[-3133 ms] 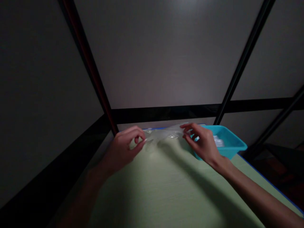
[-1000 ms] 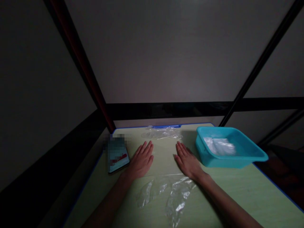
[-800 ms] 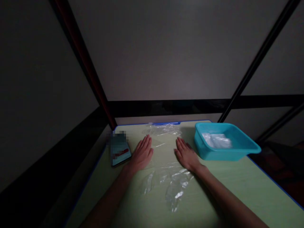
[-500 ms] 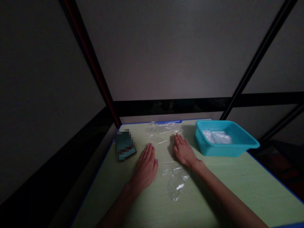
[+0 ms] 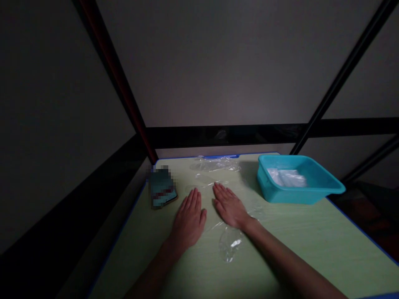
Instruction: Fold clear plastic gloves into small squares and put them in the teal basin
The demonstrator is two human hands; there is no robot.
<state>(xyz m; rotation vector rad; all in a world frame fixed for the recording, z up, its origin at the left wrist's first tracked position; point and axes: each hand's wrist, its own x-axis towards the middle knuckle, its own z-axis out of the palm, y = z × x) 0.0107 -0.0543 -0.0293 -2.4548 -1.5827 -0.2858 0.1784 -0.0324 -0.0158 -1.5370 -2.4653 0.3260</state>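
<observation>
Desk: pale green top, blue edging. Phone-like device: partly obscured by pixelation, lying near the far left corner. Turquoise basin: upright, right side. Rear: grey wall panel, glossy black band beneath; dark red post at left.
</observation>
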